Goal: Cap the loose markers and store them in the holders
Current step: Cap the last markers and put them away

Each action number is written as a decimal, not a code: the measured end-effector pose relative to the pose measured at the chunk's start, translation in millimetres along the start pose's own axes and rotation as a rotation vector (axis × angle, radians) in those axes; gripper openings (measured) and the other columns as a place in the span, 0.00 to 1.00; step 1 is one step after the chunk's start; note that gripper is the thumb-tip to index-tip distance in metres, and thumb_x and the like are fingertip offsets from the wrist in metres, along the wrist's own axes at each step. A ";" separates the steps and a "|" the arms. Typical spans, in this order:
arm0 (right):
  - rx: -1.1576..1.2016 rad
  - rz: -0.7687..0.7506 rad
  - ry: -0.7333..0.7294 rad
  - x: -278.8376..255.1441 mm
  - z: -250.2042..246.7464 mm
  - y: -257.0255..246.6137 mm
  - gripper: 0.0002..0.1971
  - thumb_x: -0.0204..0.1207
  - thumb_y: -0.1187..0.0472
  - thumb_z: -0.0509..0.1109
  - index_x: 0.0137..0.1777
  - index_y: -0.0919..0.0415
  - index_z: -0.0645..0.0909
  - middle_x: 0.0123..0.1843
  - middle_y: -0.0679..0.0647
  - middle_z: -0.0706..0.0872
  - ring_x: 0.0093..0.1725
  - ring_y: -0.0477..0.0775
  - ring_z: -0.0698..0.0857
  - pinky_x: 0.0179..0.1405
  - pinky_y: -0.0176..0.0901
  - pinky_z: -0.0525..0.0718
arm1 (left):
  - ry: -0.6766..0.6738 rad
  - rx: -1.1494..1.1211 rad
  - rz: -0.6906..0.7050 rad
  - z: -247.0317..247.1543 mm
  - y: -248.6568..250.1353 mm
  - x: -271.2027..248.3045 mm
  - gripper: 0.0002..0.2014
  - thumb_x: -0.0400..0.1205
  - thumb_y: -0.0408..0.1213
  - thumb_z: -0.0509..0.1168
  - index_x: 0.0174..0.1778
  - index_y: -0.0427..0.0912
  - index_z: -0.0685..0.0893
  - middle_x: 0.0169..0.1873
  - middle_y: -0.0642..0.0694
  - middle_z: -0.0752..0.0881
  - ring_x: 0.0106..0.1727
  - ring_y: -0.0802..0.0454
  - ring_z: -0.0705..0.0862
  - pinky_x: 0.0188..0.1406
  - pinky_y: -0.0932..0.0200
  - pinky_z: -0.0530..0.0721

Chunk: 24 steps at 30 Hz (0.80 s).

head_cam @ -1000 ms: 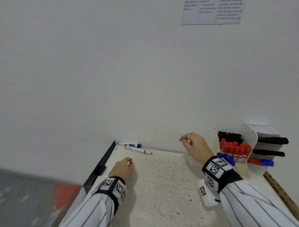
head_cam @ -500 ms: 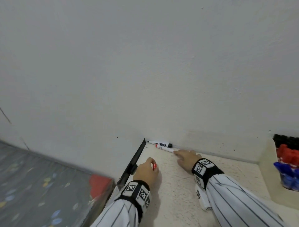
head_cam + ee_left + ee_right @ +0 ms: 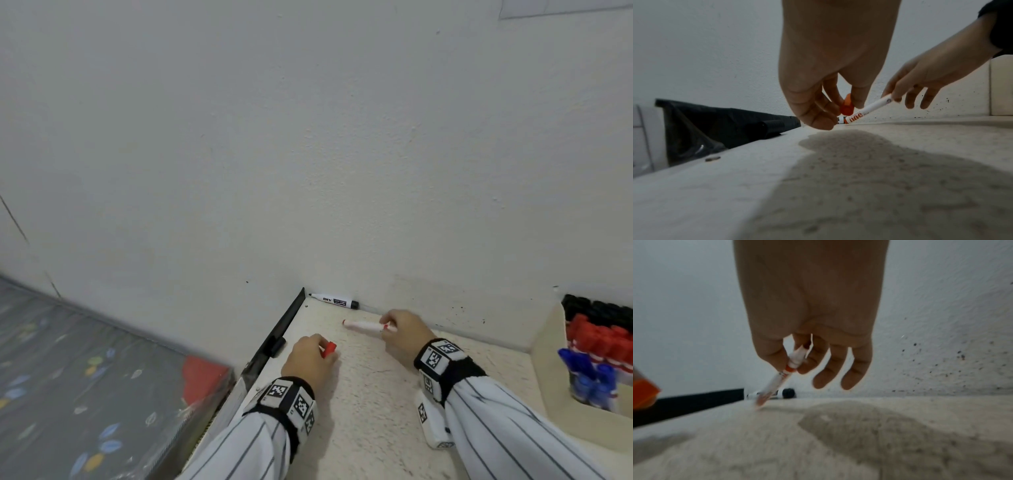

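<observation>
My left hand (image 3: 313, 356) pinches a red marker cap (image 3: 329, 348) just above the speckled table (image 3: 370, 404); in the left wrist view the cap (image 3: 846, 105) sits between thumb and fingers. My right hand (image 3: 402, 330) pinches one end of an uncapped white-and-red marker (image 3: 363, 325), whose far end slants down to the table (image 3: 774, 382). A black-and-white marker (image 3: 334, 300) lies against the wall at the table's back left corner. At the right, a cream holder (image 3: 548, 363) stands full of black, red and blue capped markers.
A black bar (image 3: 281, 334) runs along the table's left edge. Beyond it lies a grey patterned surface (image 3: 85, 359) with a red patch. The white wall (image 3: 308, 154) rises right behind the markers. A small white tagged block (image 3: 432, 423) lies under my right forearm.
My right hand reached left to the red marker by the wall, took hold of it and drew it out toward the table's middle. My left hand kept the red cap.
</observation>
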State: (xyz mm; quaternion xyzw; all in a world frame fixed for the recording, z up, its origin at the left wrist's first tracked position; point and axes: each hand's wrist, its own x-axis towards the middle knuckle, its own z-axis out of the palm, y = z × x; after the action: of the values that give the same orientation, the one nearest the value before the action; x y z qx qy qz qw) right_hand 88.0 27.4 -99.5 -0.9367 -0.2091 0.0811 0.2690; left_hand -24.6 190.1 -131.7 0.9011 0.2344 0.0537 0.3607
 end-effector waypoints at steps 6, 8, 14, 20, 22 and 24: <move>0.383 -0.200 0.189 -17.5 -41.6 -4.5 0.04 0.74 0.65 0.71 0.44 0.55 0.79 0.38 0.48 0.82 0.34 0.45 0.77 0.31 0.27 0.73 | 0.018 -0.069 0.045 -5.2 7.2 -12.6 0.08 0.80 0.47 0.64 0.52 0.50 0.77 0.48 0.50 0.85 0.48 0.53 0.83 0.53 0.53 0.84; 0.482 -0.252 0.231 -26.7 -46.3 -8.5 0.05 0.74 0.65 0.71 0.44 0.55 0.80 0.41 0.50 0.84 0.37 0.45 0.81 0.35 0.27 0.77 | 0.025 -0.086 0.071 -5.0 13.1 -20.0 0.09 0.81 0.47 0.63 0.55 0.50 0.77 0.48 0.50 0.86 0.49 0.51 0.84 0.53 0.52 0.84; 0.415 -0.300 0.199 -47.1 -51.8 -16.7 0.09 0.82 0.62 0.60 0.59 0.55 0.77 0.48 0.50 0.78 0.45 0.56 0.83 0.40 0.27 0.77 | 0.062 -0.067 0.179 -4.7 31.8 -38.6 0.08 0.82 0.47 0.62 0.56 0.53 0.78 0.46 0.54 0.84 0.48 0.55 0.82 0.47 0.57 0.81; -0.071 -0.372 -0.018 -63.2 -48.7 -9.1 0.15 0.82 0.60 0.61 0.67 0.55 0.76 0.51 0.49 0.71 0.49 0.47 0.74 0.51 0.29 0.72 | 0.089 -0.101 0.230 -5.1 40.0 -49.6 0.07 0.80 0.46 0.65 0.53 0.56 0.79 0.45 0.56 0.83 0.48 0.57 0.81 0.48 0.58 0.81; -0.127 -0.357 -0.035 -68.1 -48.2 -7.9 0.13 0.80 0.57 0.64 0.63 0.54 0.79 0.50 0.47 0.73 0.51 0.46 0.74 0.56 0.38 0.74 | 0.071 -0.105 0.264 -4.5 41.1 -51.5 0.06 0.80 0.46 0.66 0.51 0.57 0.80 0.45 0.56 0.84 0.46 0.57 0.81 0.48 0.58 0.81; -0.172 -0.362 -0.053 -72.6 -47.6 -8.2 0.12 0.79 0.56 0.66 0.60 0.54 0.80 0.49 0.45 0.73 0.50 0.45 0.74 0.54 0.39 0.74 | 0.047 -0.117 0.308 -3.2 41.5 -52.6 0.06 0.79 0.45 0.67 0.52 0.57 0.82 0.44 0.56 0.84 0.42 0.59 0.79 0.48 0.58 0.81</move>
State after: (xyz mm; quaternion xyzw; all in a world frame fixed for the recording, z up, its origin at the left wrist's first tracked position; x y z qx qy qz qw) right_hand 32.5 -20.3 -52.1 -0.9009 -0.3870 0.0378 0.1926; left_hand -56.0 141.7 -97.5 0.9023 0.0981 0.1431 0.3947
